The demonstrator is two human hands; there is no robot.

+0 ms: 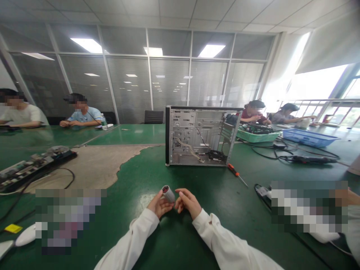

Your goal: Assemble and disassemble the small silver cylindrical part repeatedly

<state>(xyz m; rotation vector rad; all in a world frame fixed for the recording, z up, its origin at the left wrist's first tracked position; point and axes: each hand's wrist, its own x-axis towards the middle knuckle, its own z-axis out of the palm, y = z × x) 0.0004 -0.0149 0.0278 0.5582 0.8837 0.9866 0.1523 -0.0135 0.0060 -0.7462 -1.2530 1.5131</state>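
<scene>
My left hand (159,205) is wrapped round a small grey cylindrical container (168,194), tilted so that its round end shows dark red bits inside. Just to the right of it is my right hand (188,201), apart from the container, its fingers curled and thumb close to the forefinger; anything between them is too small to make out. Beyond both hands stands an open computer case (208,137) with cables and a black fan (216,154) at its bottom. An orange-and-black screwdriver (234,170) lies by the case's lower right corner.
A green basket (258,137) full of parts and a blue basket (308,138) stand at the right back. Black cables (312,159) and a white power strip (323,233) lie on the right. At the left lies a long circuit assembly (36,168). Several people sit around the table.
</scene>
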